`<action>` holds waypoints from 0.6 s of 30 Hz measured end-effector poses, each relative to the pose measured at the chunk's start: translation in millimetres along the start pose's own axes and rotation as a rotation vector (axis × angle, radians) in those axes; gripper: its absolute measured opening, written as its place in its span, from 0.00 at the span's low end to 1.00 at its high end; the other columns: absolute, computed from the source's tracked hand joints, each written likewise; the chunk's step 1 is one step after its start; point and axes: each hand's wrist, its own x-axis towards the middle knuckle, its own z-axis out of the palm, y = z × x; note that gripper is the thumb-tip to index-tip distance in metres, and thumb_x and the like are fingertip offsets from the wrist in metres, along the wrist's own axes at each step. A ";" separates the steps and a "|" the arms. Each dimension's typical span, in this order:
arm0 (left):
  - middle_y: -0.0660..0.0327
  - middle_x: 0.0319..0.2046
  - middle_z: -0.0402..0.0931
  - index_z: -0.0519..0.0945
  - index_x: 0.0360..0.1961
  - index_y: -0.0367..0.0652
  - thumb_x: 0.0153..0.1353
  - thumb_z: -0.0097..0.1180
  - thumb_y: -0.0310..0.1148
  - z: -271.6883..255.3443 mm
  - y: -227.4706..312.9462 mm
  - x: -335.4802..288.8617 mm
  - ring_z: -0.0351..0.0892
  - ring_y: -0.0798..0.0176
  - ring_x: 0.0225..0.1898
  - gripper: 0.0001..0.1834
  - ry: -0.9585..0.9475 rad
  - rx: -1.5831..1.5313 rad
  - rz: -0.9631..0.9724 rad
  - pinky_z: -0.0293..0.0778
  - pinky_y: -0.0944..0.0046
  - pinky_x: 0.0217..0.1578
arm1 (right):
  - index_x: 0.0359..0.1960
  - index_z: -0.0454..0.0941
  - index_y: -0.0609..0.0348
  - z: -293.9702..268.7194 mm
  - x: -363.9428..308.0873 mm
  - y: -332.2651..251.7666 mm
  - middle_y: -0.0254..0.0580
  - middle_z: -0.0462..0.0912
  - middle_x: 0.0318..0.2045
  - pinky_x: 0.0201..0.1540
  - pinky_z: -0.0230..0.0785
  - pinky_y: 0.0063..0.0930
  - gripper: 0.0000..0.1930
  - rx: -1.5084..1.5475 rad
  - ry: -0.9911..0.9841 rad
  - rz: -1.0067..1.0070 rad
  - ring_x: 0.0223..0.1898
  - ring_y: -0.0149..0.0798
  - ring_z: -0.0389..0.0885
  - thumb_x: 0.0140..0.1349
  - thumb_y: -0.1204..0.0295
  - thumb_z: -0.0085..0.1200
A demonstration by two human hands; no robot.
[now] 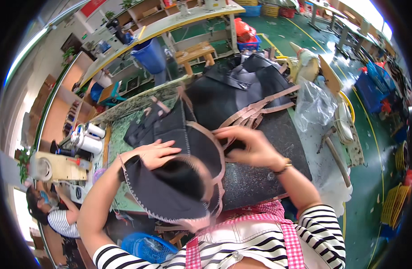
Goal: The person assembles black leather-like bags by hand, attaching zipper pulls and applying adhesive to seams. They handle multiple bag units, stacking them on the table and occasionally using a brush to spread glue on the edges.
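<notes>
A dark grey leather-like piece [170, 188] with pinkish edges and pale zigzag stitching lies curled across the work table in front of me. My left hand [159, 154] rests on its far part with the fingers stretched out, the palm partly behind the raised near flap. At the pinkish curved edge on the piece's right side, my right hand [251, 145] has its fingers bent in, gripping that edge; motion smears it somewhat. Beyond both hands lies a heap of similar black pieces [237, 85] with pinkish borders.
A black board [259, 179] covers part of the table. To the right are a hammer [336, 157] and a clear plastic bag [315, 105]. White thread cones [87, 141] and a sewing machine [53, 166] stand left, near another person [58, 210]. A blue basket [148, 246] sits below.
</notes>
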 end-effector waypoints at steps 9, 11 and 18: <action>0.48 0.50 0.78 0.74 0.58 0.36 0.55 0.59 0.61 -189.4 6.1 48.2 0.75 0.59 0.55 0.41 -0.071 -0.503 -0.483 0.69 0.62 0.55 | 0.62 0.61 0.71 -77.7 -53.8 128.3 0.53 0.72 0.59 0.68 0.54 0.45 0.39 1.289 0.603 0.629 0.63 0.48 0.67 0.64 0.47 0.53; 0.44 0.49 0.77 0.73 0.57 0.32 0.48 0.57 0.71 -209.4 -7.2 93.4 0.75 0.53 0.54 0.51 0.235 -0.288 -0.471 0.70 0.58 0.54 | 0.61 0.65 0.65 -68.0 -21.4 135.1 0.50 0.72 0.59 0.68 0.52 0.48 0.35 1.391 0.557 0.511 0.63 0.48 0.66 0.64 0.47 0.52; 0.39 0.66 0.57 0.55 0.67 0.24 0.40 0.61 0.74 -208.7 -45.8 212.3 0.58 0.48 0.68 0.69 0.154 -0.472 -0.405 0.52 0.59 0.68 | 0.50 0.74 0.58 -50.5 -3.7 157.9 0.46 0.79 0.49 0.56 0.68 0.50 0.23 1.343 0.630 0.479 0.53 0.46 0.76 0.62 0.54 0.59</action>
